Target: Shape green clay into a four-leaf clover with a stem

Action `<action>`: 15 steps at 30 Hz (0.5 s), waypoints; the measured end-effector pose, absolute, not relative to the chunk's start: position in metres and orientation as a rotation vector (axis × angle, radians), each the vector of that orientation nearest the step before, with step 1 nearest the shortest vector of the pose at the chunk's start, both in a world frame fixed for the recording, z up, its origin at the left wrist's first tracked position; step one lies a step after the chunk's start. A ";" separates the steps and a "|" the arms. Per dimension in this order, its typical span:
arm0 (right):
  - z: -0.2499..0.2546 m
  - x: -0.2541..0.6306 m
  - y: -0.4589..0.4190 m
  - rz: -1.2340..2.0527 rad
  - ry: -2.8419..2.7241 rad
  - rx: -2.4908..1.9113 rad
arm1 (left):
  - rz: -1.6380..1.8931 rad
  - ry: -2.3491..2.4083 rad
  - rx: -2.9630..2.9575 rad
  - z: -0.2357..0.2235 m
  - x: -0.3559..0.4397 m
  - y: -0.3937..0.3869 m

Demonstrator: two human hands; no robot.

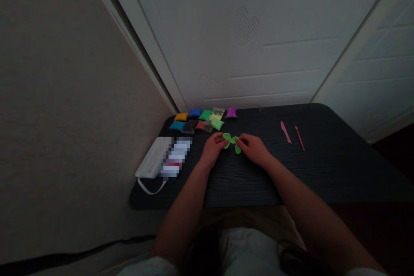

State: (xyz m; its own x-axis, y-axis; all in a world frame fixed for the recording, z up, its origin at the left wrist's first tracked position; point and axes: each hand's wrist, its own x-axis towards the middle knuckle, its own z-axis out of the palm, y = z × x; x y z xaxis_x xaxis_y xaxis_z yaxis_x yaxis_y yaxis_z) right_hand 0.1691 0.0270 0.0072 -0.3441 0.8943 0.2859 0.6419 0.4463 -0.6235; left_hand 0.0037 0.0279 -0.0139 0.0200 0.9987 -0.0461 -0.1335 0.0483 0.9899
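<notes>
While both hands meet over the dark table (239,187), the left hand (211,148) pinches one side of a small, bright green piece (233,140) between thumb and fingers, and the right hand (254,148) takes its other side in a similar fingertip pinch. The piece lies between the two hands near the middle of the tabletop, in front of the coloured packets (195,113) and well apart from the pink knife-shaped tool (285,132) and the thin pink stick (299,138). It spreads into rounded, flattened lobes joined by a narrow middle; whether it touches the table is hard to tell. Judging by its matt look and the packets nearby, it is probably modelling clay: very light, soft, a little tacky rather than slippery, and quick to take a fingerprint. The narrow middle looks like the weak spot, likely to stretch or tear if the hands pull apart. The broad lobes seem the better place to hold, with flat finger pads and slight pressure, both sides supported so that neither one sags.
</notes>
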 end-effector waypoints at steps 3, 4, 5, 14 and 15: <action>0.008 0.169 0.027 0.550 -2.098 -1.283 | 1.227 1.140 1.082 -0.014 0.004 0.027; 0.008 0.169 0.027 0.553 -2.096 -1.290 | 1.225 1.145 1.082 -0.013 0.005 0.027; 0.008 0.169 0.027 0.557 -2.094 -1.297 | 1.221 1.147 1.084 -0.012 0.005 0.026; 0.011 0.169 0.026 0.588 -2.074 -1.269 | 1.203 1.112 1.105 -0.007 0.008 0.023; 0.011 0.169 0.027 0.589 -2.065 -1.270 | 1.220 1.126 1.100 -0.007 0.007 0.023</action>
State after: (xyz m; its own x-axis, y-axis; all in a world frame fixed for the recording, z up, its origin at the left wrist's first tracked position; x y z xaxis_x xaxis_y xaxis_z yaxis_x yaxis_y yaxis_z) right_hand 0.1692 0.0270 0.0112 -0.3322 0.9000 0.2824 0.6157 0.4337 -0.6579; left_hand 0.0073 0.0233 -0.0069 0.0214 0.9990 -0.0391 -0.1194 0.0414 0.9920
